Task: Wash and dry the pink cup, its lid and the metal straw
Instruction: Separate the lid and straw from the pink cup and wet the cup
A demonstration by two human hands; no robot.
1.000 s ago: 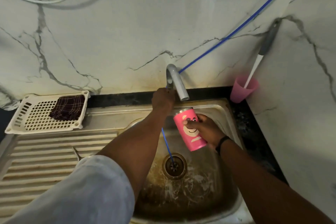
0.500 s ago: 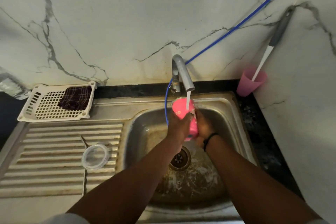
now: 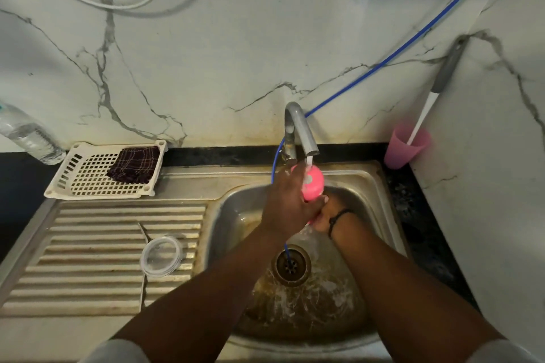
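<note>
The pink cup (image 3: 313,185) is under the running tap (image 3: 303,132), over the sink basin (image 3: 236,215), with water falling on its upper end. My left hand (image 3: 287,205) wraps round its side from the left. My right hand (image 3: 327,215) grips its lower end from beneath, mostly hidden by the left hand. The clear round lid (image 3: 161,255) lies on the ribbed drainboard (image 3: 88,259), with the thin metal straw (image 3: 144,233) lying beside and under it.
A white perforated tray (image 3: 88,183) holding a dark checked cloth (image 3: 134,168) stands at the back left, next to a clear plastic bottle (image 3: 28,135). A pink tumbler (image 3: 405,147) with a brush stands in the right corner. A blue tube (image 3: 287,256) runs into the drain.
My left hand came off the tap handle and closed round the cup. Water started running, and the cup rose up under the spout with both hands on it.
</note>
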